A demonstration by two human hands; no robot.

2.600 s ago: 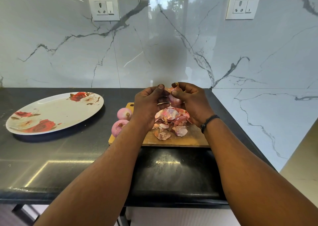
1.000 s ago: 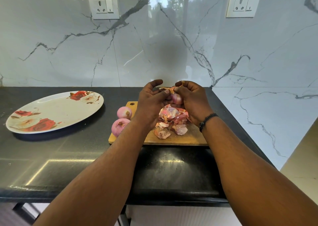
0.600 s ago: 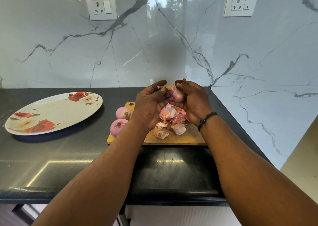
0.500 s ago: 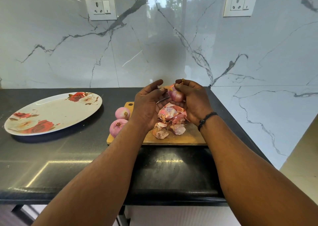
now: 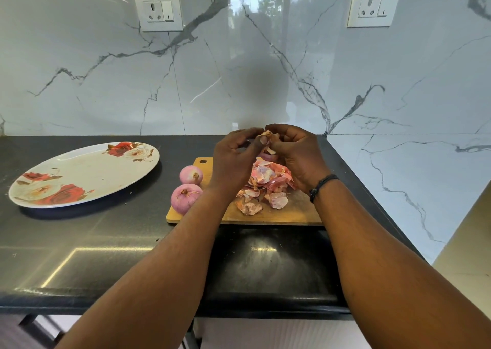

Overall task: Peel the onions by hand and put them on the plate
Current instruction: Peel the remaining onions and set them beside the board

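Both hands meet above the wooden cutting board [image 5: 292, 212]. My right hand [image 5: 295, 155] cups a small pink onion [image 5: 268, 155], mostly hidden by fingers. The thumb and fingers of my left hand [image 5: 233, 160] pinch a flap of dry skin [image 5: 266, 134] at the onion's top. A heap of pink peels [image 5: 265, 184] lies on the board under my hands. Two peeled onions rest at the board's left end, one at the back [image 5: 190, 174] and one at the front [image 5: 186, 198]. The oval rose-patterned plate [image 5: 79, 172] sits bare on the left.
The black countertop [image 5: 119, 240] ends at a front edge close to me and at a marble side wall on the right. A marble backsplash carries two wall sockets [image 5: 158, 10], [image 5: 373, 5].
My hands stayed over the board and kept working the same onion. The left fingers moved up to pinch skin at the onion's top. The plate and the two onions have not moved.
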